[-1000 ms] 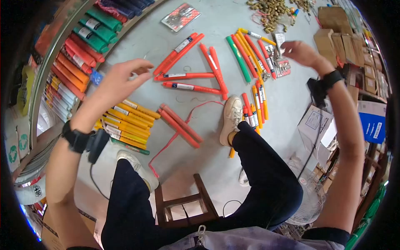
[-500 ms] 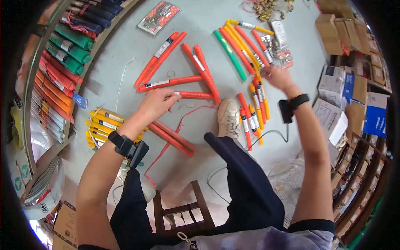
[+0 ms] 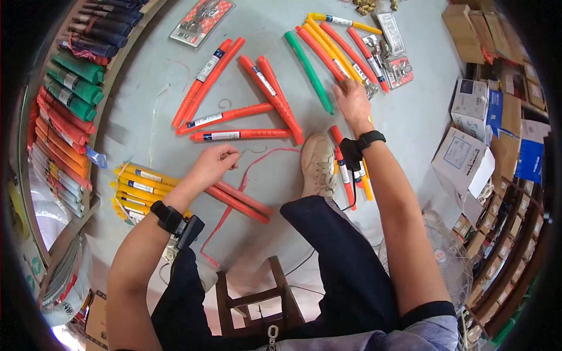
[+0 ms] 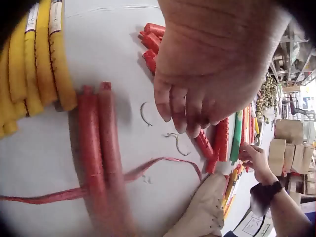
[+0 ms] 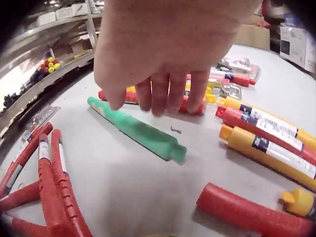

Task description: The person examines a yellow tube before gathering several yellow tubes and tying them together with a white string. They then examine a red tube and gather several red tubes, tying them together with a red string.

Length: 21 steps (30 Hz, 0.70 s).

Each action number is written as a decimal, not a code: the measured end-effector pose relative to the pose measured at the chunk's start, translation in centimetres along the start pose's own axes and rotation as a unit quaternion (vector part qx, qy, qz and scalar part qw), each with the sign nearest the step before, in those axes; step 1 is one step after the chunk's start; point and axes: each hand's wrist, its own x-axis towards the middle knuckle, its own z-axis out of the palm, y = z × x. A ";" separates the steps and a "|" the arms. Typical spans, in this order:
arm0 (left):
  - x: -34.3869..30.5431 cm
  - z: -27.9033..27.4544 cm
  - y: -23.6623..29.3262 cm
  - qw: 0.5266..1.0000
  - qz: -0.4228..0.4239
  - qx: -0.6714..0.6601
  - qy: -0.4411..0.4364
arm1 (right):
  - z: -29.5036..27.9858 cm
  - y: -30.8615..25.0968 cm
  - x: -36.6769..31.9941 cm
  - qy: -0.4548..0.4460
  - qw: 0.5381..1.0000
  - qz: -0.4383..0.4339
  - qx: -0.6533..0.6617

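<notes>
My right hand [image 3: 354, 105] reaches down among the slim tubes at the right. Its fingertips are right at the near end of a red tube [image 3: 321, 52]. In the right wrist view the fingers [image 5: 159, 94] hang fairly straight in front of that row, beside a green tube [image 5: 140, 131]. A yellow tube [image 3: 339, 50] lies close alongside. My left hand [image 3: 212, 167] hovers with loosely bent fingers and nothing in them. Below it, two duller red tubes [image 4: 94, 143] lie side by side, crossed by a pink ribbon [image 4: 160, 160].
Labelled red tubes [image 3: 240, 134] lie in a loose cluster mid-floor, near a shoe [image 3: 318, 167]. A tied yellow bundle [image 3: 140, 187] is at the left, by a shelf of coloured rolls [image 3: 73, 88]. Carded hardware [image 3: 199, 23], boxes [image 3: 462, 158] and a fan [image 3: 445, 245] stand around.
Both hands have come down and inward from wide apart. The right hand has moved left to the red and yellow tubes; the left hand has dropped over the dull red pair. The view has shifted.
</notes>
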 end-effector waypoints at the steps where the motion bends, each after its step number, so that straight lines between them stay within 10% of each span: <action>1: 0.2 0.3 0.2 1.000 0.003 -0.008 0.005 | 0.9 0.9 0.2 0.001 1.000 0.000 -0.004; 5: 0.8 0.2 -1.1 0.999 0.006 -0.037 -0.014 | 1.9 2.7 1.1 0.107 0.992 -0.017 -0.056; 7: 1.0 -0.3 -1.6 0.999 0.011 -0.041 0.002 | 0.8 2.8 2.1 -0.101 0.987 0.056 0.110; 11: 1.4 -2.5 -2.1 0.998 0.015 -0.054 0.038 | 0.5 5.1 3.6 -0.020 0.982 0.108 0.154; 16: 1.1 -7.4 -1.7 0.995 0.018 -0.042 0.084 | 0.3 6.6 4.1 -0.182 0.958 0.094 0.203; 21: -0.1 -11.7 -0.9 0.986 0.021 -0.064 0.153 | 0.8 3.6 2.4 -0.071 0.993 0.089 0.026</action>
